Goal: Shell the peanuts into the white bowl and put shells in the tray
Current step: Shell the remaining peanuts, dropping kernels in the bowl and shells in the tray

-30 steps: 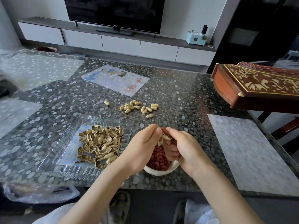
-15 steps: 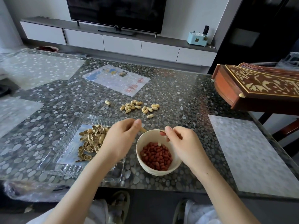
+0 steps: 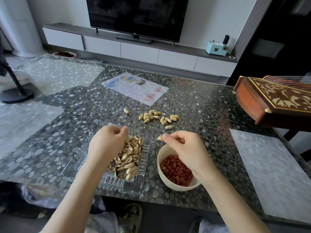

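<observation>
**While your left hand sits over the tray, your right pinches a peanut bit above the bowl**

As you lean over the pebble-pattern table, your left hand hangs over the far end of the clear glass tray. Its fingers are curled with the tips bunched together and pointing down at the shells. I cannot tell if anything is between them.

Your right hand is over the far side of the white bowl. Thumb and index finger are clamped on a pale peanut bit, held out past the bowl's rim toward the tray. Whether it is shell or a whole pod is unclear. Your other fingers are curled in.

Red kernels fill the bowl's bottom. The bowl stands just beside the tray, on its right, near the table's front edge. Shells are heaped in the tray's right half, and your left forearm covers the rest.

Unshelled peanuts lie loose on the table beyond both, with one stray to the left and one nearer your right hand.

A carved wooden zither overhangs the right edge, and a printed sheet lies farther back.
</observation>
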